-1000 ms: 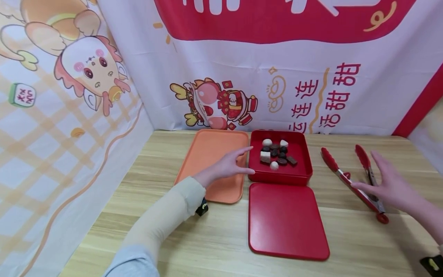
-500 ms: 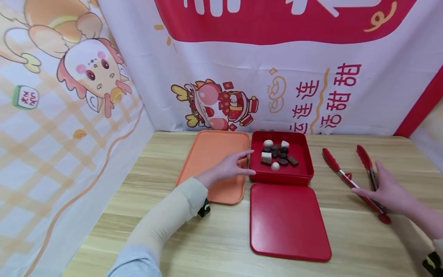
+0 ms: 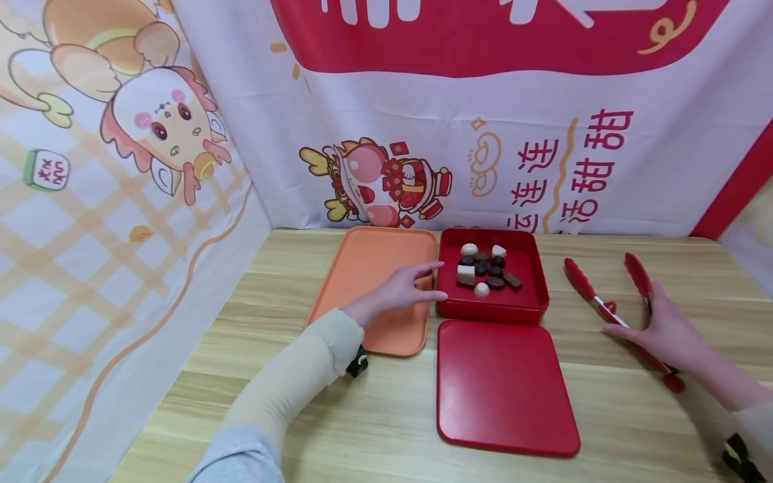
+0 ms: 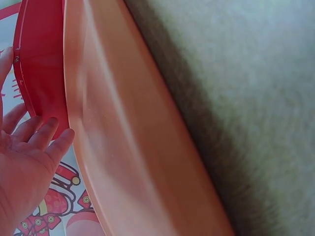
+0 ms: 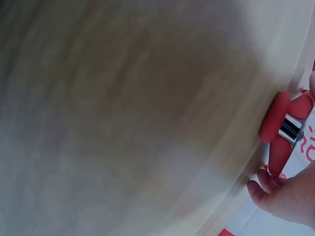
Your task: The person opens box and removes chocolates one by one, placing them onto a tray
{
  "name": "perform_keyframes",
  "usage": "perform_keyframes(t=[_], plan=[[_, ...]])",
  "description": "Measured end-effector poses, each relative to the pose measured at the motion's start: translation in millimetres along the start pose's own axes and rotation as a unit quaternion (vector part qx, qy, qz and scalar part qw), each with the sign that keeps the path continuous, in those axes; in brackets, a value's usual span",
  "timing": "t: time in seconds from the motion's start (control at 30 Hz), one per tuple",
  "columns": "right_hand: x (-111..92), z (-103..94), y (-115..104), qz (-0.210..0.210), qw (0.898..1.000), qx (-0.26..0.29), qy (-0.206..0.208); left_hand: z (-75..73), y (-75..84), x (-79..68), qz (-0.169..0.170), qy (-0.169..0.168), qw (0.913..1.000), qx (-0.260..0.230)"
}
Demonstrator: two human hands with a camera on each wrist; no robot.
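Toward the right of the head view, red-and-silver tongs (image 3: 598,303) are lying splayed in a V on a pale wood-grained table (image 3: 362,436), their scalloped red tips pointing up the frame. The right hand (image 3: 669,335) is spanning both arms, thumb and fingers spread; whether it is gripping cannot be told. Near the centre, the left hand (image 3: 400,290) is holding its fingers parted at the left wall of a glossy red box (image 3: 489,310), where dark and whitish pieces (image 3: 482,268), round or blocky, are sitting. Leftward, a smooth orange tray (image 3: 376,258) is lying.
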State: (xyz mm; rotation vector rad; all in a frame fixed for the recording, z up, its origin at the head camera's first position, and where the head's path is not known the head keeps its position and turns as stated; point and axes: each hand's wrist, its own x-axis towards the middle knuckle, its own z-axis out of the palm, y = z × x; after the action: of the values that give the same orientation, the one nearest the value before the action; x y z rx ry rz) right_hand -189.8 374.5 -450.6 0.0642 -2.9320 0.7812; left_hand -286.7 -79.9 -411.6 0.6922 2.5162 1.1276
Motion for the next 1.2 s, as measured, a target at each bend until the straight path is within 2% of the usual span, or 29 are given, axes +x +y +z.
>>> perform_keyframes(t=[0.13,0.4,0.7,1.0,1.2], plan=[[-0.2,1.5,0.7,0.011,1.000,-0.013,0.017,-1.0,0.3,-0.4,0.000,-0.003,1.0000,-0.003],[0.9,-3.6,-3.2,0.057,0.997,-0.047,0.003,-1.6,-0.7,-0.1,-0.006,-0.003,0.9999,-0.009],[2.1,-8.5,1.7,0.068,0.997,-0.022,-0.019,-2.0,0.7,-0.4,-0.010,-0.007,0.9999,-0.010],[-0.6,-13.3,6.8,0.031,0.999,0.010,0.035,-0.9,0.9,1.0,-0.009,-0.009,0.9999,-0.010],[-2.3,-26.8,1.6,0.058,0.997,0.026,0.046,-0.1,1.6,0.6,-0.008,-0.007,0.9999,-0.011]])
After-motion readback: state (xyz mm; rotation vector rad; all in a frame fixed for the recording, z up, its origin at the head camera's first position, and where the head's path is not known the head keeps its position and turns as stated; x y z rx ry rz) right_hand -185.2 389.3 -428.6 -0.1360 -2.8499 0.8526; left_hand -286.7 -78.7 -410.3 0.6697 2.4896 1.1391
